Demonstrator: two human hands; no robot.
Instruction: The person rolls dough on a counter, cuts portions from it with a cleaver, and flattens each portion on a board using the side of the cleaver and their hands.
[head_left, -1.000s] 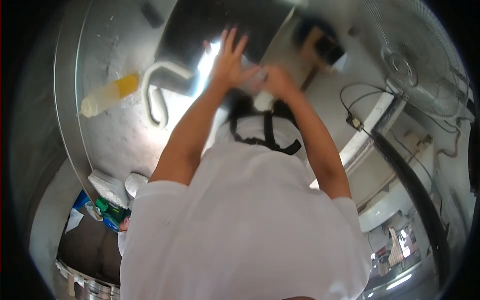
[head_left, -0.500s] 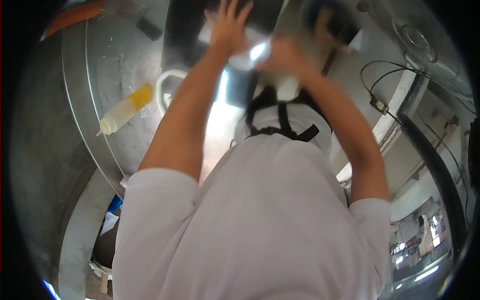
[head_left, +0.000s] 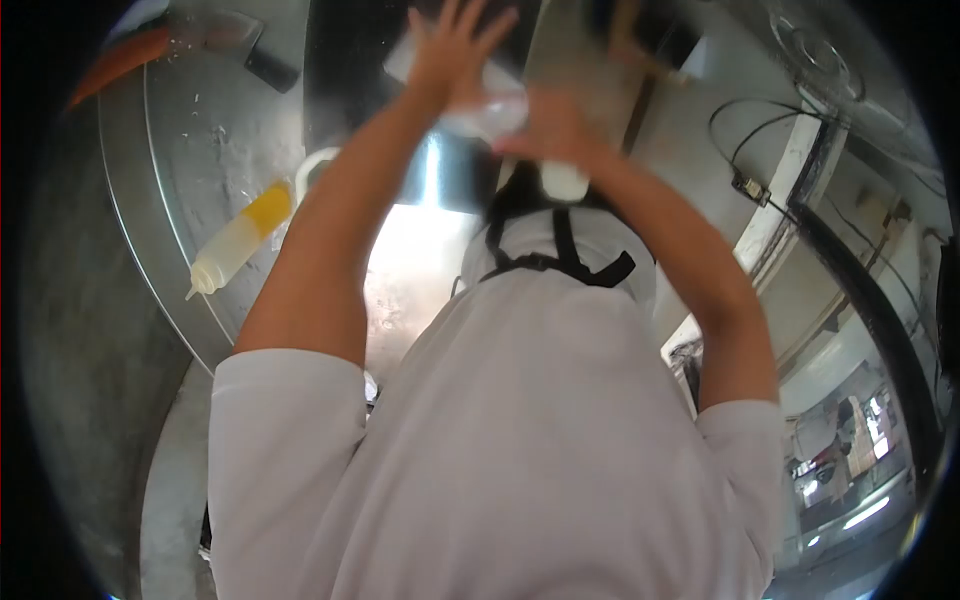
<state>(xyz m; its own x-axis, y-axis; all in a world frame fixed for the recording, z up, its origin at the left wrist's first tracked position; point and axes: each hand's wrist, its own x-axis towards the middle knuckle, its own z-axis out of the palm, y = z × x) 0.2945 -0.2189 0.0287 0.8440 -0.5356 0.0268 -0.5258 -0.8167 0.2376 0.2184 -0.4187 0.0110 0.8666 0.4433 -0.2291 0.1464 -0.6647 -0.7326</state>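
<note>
My left hand [head_left: 452,58] lies with fingers spread at the top of the view. Its palm is over a whitish flat piece [head_left: 402,62] on a dark smooth slab [head_left: 345,60]. Blurred by motion, my right hand [head_left: 562,125] comes in from the right, its fingers curled towards the left wrist. At those fingers is a shiny translucent thing [head_left: 500,115], apparently in their grip; its kind is too smeared to name. A pale cup-like thing [head_left: 566,182] shows just below the right hand.
On the metal counter [head_left: 215,130] to the left lies a squeeze bottle [head_left: 240,240] with yellow contents. Near it are a white curved handle [head_left: 308,178], a dark-handled tool [head_left: 270,70] and an orange object [head_left: 120,65]. A cable [head_left: 740,150] hangs at the right.
The view has shifted, so the counter and bottle sit further left. My left hand stays spread over the whitish piece; my right hand has moved slightly lower in the view with the translucent thing.
</note>
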